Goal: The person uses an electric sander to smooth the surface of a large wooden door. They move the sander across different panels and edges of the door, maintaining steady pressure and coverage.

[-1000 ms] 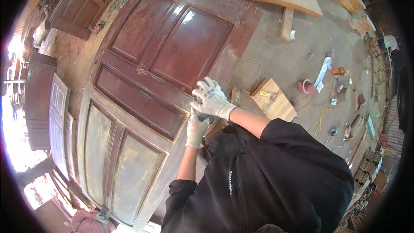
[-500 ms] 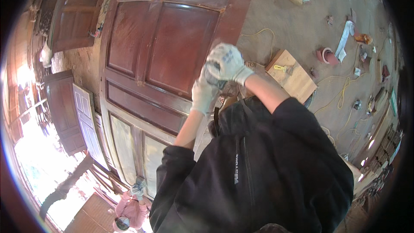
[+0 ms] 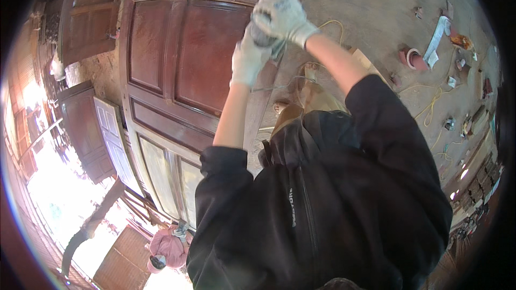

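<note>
A large brown panelled door (image 3: pixel 207 48) lies before me. Over its right edge, both gloved hands close on a dark grey hand-held power tool (image 3: pixel 261 36) that looks like a sander. My left hand (image 3: pixel 249 60), in a white glove, wraps its near left side. My right hand (image 3: pixel 280 15), also in a white glove, grips its top from the right. A thin grey cord (image 3: pixel 279 86) runs between the tool and my legs. The tool's underside is hidden, so I cannot tell whether it touches the wood.
A co-worker in pink (image 3: pixel 167 247) works at the door's pale near end. Other doors (image 3: pixel 86 134) lean at the left. Right of me, a wooden box (image 3: pixel 368 64) is partly behind my arm; a red sandpaper roll (image 3: pixel 413 58) and yellow cords (image 3: pixel 430 108) lie on the floor.
Both hands and the grey tool have moved farther away along the door's right edge. My view has shifted, my feet now show, and my right arm covers more of the wooden box.
</note>
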A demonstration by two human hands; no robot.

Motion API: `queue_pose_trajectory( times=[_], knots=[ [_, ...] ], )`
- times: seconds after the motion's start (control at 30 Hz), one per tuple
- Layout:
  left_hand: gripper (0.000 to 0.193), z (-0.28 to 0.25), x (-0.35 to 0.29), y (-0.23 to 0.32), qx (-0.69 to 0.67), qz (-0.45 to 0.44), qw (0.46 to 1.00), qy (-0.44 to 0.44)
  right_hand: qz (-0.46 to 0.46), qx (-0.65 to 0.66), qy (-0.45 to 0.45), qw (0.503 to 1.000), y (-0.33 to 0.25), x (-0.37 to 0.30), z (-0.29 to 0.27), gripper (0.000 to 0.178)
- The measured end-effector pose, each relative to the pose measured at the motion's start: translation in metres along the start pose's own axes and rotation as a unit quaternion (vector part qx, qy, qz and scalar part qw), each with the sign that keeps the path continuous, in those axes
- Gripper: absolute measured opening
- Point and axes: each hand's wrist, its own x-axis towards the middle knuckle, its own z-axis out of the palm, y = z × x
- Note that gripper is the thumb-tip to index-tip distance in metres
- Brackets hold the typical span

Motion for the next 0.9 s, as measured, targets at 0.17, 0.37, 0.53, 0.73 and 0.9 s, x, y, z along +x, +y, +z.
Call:
queue_pose_trajectory(
  times=[0.17, 0.37, 0.53, 0.73, 0.9],
  knots=[
    [0.07, -0.006, -0.117, -0.083, -0.032, -0.148, 0.985, -0.084, -0.017, 0.075, -0.111, 0.991, -0.102, -0.061, 0.034, 0.036],
    [0.058, -0.004, -0.188, -0.089, 0.003, -0.156, 0.988, -0.01, -0.016, 0.159, -0.119, 0.98, -0.154, -0.104, 0.045, 0.032],
    [0.061, -0.004, -0.094, -0.042, 0.035, -0.154, 0.984, -0.083, -0.005, 0.109, -0.041, 0.993, -0.078, -0.047, 0.006, 0.024],
    [0.058, -0.005, 0.062, 0.043, 0.042, 0.024, 0.999, 0.001, 0.034, 0.022, 0.031, 0.999, 0.051, 0.039, -0.016, 0.026],
    [0.06, 0.007, 0.118, 0.063, 0.07, 0.021, 0.997, 0.036, 0.029, -0.022, 0.044, 0.998, 0.1, 0.08, -0.033, 0.025]
  ],
)
